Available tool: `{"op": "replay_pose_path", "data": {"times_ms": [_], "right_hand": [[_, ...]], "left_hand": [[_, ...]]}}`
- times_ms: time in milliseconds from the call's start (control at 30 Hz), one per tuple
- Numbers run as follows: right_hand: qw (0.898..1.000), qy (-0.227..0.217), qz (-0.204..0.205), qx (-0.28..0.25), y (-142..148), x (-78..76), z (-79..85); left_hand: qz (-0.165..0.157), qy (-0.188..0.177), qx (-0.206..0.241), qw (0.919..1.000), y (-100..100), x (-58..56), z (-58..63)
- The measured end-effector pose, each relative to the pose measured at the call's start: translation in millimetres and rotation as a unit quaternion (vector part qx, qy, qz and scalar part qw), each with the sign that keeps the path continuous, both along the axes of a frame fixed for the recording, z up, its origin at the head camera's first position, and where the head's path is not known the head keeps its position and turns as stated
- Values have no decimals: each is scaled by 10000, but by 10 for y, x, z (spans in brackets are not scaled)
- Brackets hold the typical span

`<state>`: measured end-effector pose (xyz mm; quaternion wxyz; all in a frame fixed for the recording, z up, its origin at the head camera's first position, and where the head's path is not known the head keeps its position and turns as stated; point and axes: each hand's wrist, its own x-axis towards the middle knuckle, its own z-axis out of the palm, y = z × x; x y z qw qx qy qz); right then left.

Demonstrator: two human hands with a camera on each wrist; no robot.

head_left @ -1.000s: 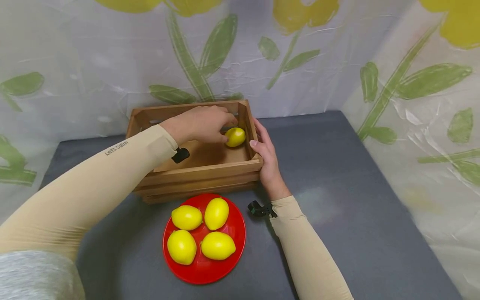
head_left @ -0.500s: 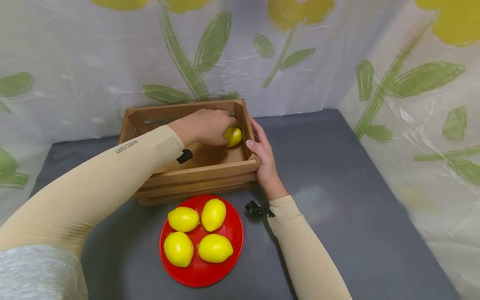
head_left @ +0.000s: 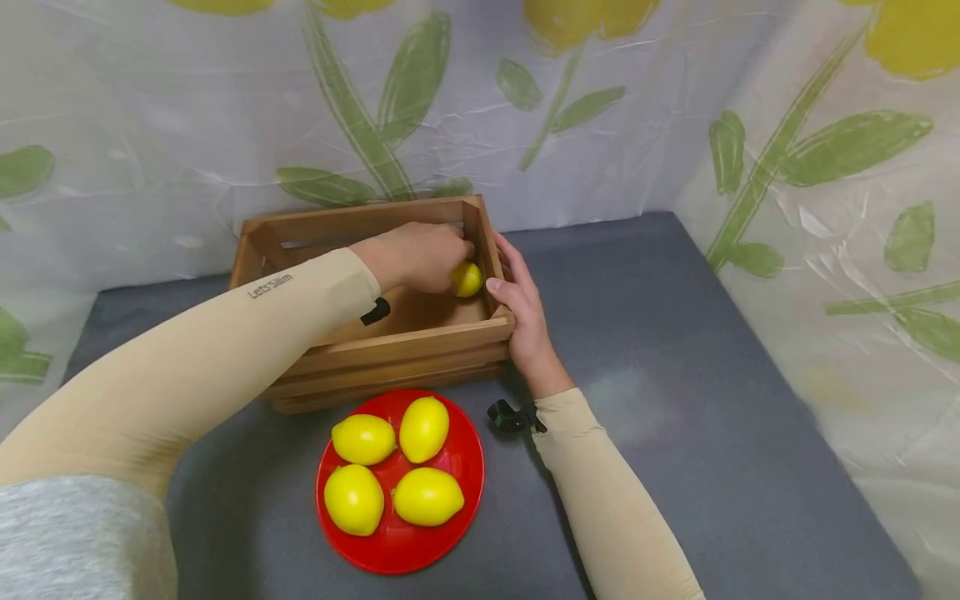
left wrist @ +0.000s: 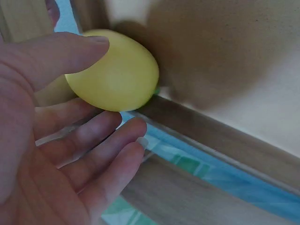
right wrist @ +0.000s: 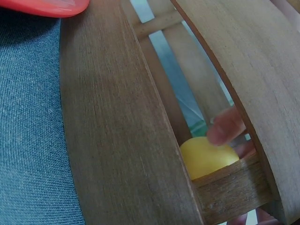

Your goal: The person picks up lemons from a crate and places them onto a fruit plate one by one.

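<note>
My left hand (head_left: 427,257) reaches inside a slatted wooden crate (head_left: 397,343), at its right end. It grips a yellow lemon (head_left: 469,281) that sits low in the corner. In the left wrist view the thumb lies across the lemon (left wrist: 122,70) and the fingers curl in beneath it. Through the slats, the right wrist view shows a fingertip on the same lemon (right wrist: 206,157). My right hand (head_left: 528,321) holds the crate's right end, thumb up at the rim and the other fingers along the outside, partly hidden.
In front of the crate stands a red plate (head_left: 397,560) bearing several lemons (head_left: 427,497). All this is on a grey table (head_left: 675,433). A plastic sheet (head_left: 615,167) printed with flowers hangs behind and to the right.
My left hand has moved right and down onto the lemon in the crate, covering more of it and taking hold. My right hand keeps its grip on the crate. The head view has shifted slightly.
</note>
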<state>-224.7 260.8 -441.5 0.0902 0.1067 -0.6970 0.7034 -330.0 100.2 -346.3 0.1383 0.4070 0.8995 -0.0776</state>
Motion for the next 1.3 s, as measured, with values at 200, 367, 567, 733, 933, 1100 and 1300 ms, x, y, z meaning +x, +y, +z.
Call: {"op": "replay_pose_path", "data": {"times_ms": [200, 367, 567, 733, 933, 1100, 1300], "right_hand": [[9999, 79, -42, 115, -8, -31, -8], [9999, 47, -65, 141, -4, -33, -11], [9999, 72, -23, 137, 2, -23, 4], [9999, 40, -42, 120, 1, -20, 20], [9998, 27, -103, 175, -6, -6, 29], [9999, 8, -94, 72, -23, -1, 29], [10000, -30, -80, -50, -10, -4, 23]], "left_hand": [[-8, -341, -252, 9991, 16, -47, -45], [-102, -580, -312, 9978, 36, -44, -55], [-22, -600, -384, 9975, 53, -31, -50], [-137, -695, -432, 9966, 65, -25, -65], [-232, -803, -456, 9955, 58, 2, -66], [-137, -920, -451, 9946, -26, 40, -21], [-83, -811, -272, 9963, -178, 94, 77]]}}
